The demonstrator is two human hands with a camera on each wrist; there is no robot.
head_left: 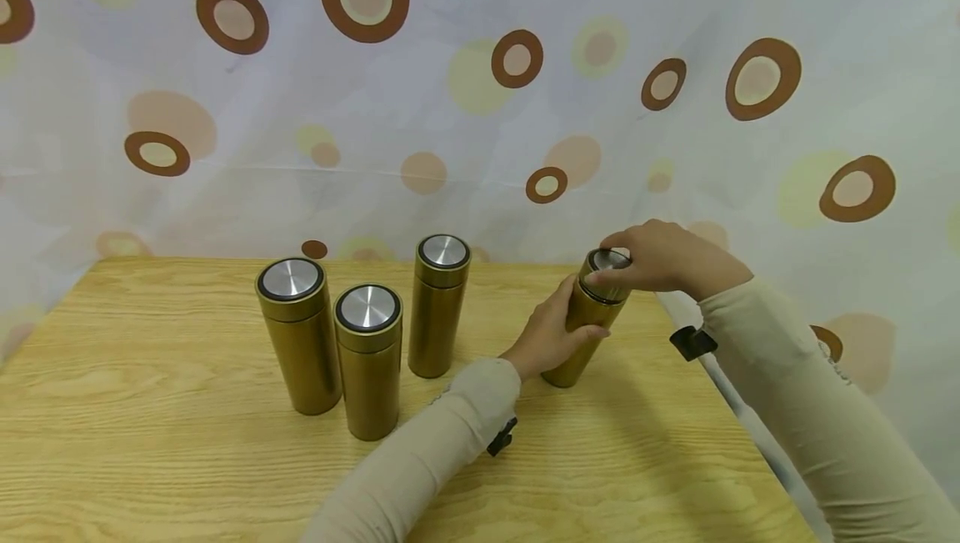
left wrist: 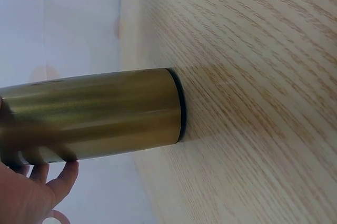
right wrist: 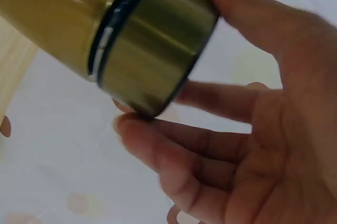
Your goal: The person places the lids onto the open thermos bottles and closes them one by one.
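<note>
On the right part of the wooden table stands a gold thermos flask (head_left: 567, 366), leaning slightly in the head view. My left hand (head_left: 549, 334) grips its body around the middle. Over the top, my right hand (head_left: 663, 256) holds the gold lid (right wrist: 158, 45), with thumb and fingertips on opposite sides of its rim. A dark band with a silver strip shows between lid and body in the right wrist view. Seen from the left wrist, the flask's dark base ring (left wrist: 179, 105) is down at the tabletop (left wrist: 253, 113).
Three more gold flasks with silver-topped lids stand upright to the left: a left one (head_left: 303, 359), a front one (head_left: 371, 384) and a rear one (head_left: 435, 322). A white curtain (head_left: 450, 126) with brown circles hangs behind the table. The table's right edge runs close beside my right arm.
</note>
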